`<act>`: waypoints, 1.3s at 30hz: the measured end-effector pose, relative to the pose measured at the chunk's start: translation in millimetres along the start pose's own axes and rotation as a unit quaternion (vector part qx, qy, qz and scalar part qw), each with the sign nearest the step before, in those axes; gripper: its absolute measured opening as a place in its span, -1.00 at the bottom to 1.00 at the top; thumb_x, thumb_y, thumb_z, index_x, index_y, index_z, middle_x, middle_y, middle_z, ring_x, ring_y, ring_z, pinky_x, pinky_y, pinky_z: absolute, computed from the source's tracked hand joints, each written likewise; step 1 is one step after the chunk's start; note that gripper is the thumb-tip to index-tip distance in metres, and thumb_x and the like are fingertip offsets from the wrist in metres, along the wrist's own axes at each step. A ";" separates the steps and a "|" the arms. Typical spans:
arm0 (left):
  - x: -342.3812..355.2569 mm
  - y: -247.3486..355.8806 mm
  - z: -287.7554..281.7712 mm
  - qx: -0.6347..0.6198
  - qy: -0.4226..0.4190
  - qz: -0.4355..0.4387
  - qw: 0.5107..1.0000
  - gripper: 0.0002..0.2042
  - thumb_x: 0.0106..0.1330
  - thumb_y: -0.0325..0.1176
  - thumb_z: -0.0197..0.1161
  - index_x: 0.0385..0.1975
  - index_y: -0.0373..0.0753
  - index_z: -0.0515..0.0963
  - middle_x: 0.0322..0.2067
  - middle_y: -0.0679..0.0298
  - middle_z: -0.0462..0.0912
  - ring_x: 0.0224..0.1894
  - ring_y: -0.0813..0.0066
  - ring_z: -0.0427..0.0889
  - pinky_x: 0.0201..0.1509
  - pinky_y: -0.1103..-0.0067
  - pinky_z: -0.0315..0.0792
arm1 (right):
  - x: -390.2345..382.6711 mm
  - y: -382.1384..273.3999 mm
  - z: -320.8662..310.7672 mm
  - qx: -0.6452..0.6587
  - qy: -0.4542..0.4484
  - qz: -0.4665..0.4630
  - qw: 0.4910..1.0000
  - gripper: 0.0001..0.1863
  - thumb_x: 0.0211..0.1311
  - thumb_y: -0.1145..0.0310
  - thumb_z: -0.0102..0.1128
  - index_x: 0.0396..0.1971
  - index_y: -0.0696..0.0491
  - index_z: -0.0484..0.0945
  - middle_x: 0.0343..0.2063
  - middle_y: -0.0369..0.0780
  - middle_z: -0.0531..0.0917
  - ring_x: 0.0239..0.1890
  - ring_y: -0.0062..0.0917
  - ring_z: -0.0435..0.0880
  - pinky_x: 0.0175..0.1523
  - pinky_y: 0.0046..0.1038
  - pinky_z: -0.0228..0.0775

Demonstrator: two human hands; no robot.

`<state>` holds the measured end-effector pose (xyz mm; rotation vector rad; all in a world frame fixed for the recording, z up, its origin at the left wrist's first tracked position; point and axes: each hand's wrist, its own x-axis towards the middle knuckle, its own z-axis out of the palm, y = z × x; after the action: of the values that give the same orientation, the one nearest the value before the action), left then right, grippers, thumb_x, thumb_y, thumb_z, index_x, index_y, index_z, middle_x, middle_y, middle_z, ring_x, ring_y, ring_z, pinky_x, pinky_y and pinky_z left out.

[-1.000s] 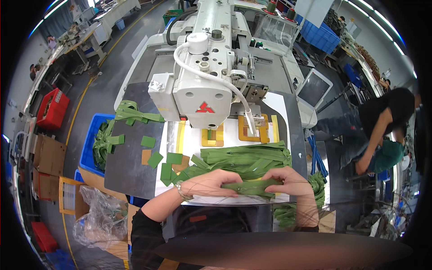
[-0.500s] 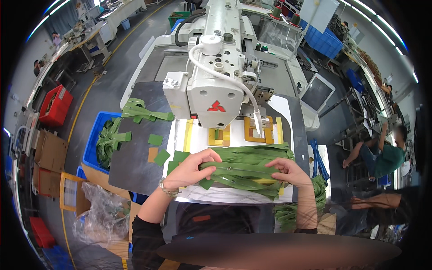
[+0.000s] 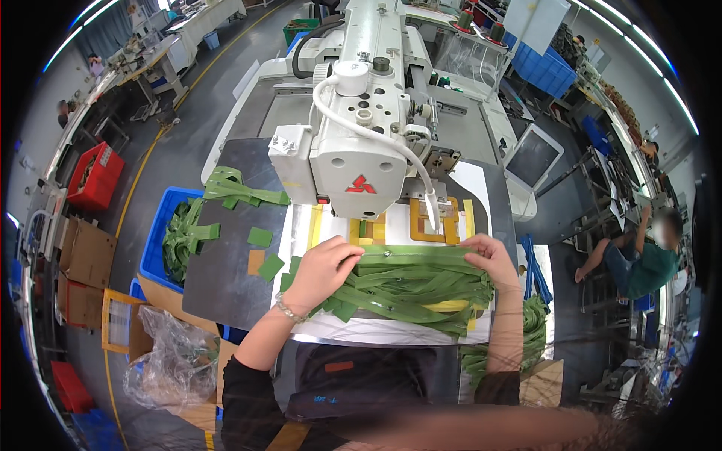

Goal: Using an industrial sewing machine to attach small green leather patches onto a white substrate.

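A green zipper (image 3: 421, 256) is stretched left to right just in front of the machine's yellow frames. My left hand (image 3: 325, 264) pinches its left end between thumb and fingers. At the other end, my right hand (image 3: 494, 258) grips it with thumb and fingertips. Below it lies a loose pile of similar green zippers (image 3: 406, 289), some with small metal pulls, on a white sheet (image 3: 353, 331). The sewing machine's head (image 3: 357, 169) stands right behind, with a left yellow frame (image 3: 368, 229) and a right yellow frame (image 3: 453, 219) under it.
Small green fabric squares (image 3: 260, 237) and a brown square (image 3: 256, 261) lie left of the sheet. More green zippers (image 3: 237, 188) rest at the table's left edge, beside a blue bin (image 3: 156, 239). A green bundle (image 3: 526, 331) hangs at right. A seated person (image 3: 650, 259) is farther right.
Both hands have moved away from me, toward the machine, with a zipper now held taut between them above the pile. My right hand's fingers have closed on its end.
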<state>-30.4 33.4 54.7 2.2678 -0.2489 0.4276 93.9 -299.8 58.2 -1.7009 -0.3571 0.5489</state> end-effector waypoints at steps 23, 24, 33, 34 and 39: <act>11.9 -21.9 67.0 0.308 -0.029 0.145 0.940 -0.74 0.10 -0.35 0.25 -0.17 -0.15 0.60 -0.13 0.23 0.61 -0.59 0.52 0.57 -0.53 0.57 0.43 | 30.8 68.2 -43.9 0.025 0.243 -0.067 0.967 -0.76 0.04 0.67 0.27 -0.24 0.20 0.56 -0.39 -0.33 0.55 -0.29 -0.74 0.49 -0.16 -0.72 0.30; 9.1 -22.6 68.9 0.292 -0.034 0.141 0.945 -0.74 0.14 -0.32 0.25 -0.16 -0.14 0.60 -0.09 0.20 0.61 -0.65 0.52 0.56 -0.56 0.56 0.42 | 30.6 69.4 -45.0 0.024 0.243 -0.066 0.967 -0.76 0.04 0.67 0.27 -0.24 0.20 0.56 -0.39 -0.33 0.55 -0.29 -0.74 0.49 -0.16 -0.72 0.30; -2.9 -24.1 70.3 0.308 -0.074 0.116 0.941 -0.67 0.24 -0.18 0.20 -0.02 -0.11 0.55 -0.04 0.12 0.60 -0.68 0.50 0.55 -0.62 0.60 0.39 | 20.8 55.8 -40.8 -0.022 0.210 -0.063 0.975 -0.74 0.05 0.64 0.23 -0.20 0.20 0.56 -0.36 -0.33 0.55 -0.25 -0.72 0.48 -0.12 -0.67 0.29; -4.1 -25.8 70.5 0.307 -0.072 0.115 0.942 -0.65 0.25 -0.17 0.19 0.00 -0.10 0.53 -0.02 0.11 0.59 -0.68 0.49 0.55 -0.62 0.59 0.39 | 19.0 49.4 -38.6 -0.049 0.176 -0.053 0.982 -0.72 0.04 0.63 0.22 -0.18 0.19 0.56 -0.35 -0.33 0.56 -0.24 -0.71 0.48 -0.11 -0.66 0.30; -2.9 -25.5 70.9 0.298 -0.100 0.080 0.946 -0.61 0.26 -0.13 0.17 0.05 -0.10 0.49 0.07 0.08 0.51 -0.64 0.46 0.58 -0.61 0.56 0.42 | 23.5 34.5 -36.1 -0.094 0.145 -0.037 0.984 -0.69 0.04 0.61 0.22 -0.14 0.18 0.56 -0.31 -0.32 0.57 -0.21 -0.69 0.50 -0.07 -0.65 0.31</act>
<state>-9.3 -2.6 -8.1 2.9054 -0.4593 0.3919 131.0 -324.4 25.5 -1.9110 -0.2677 0.2120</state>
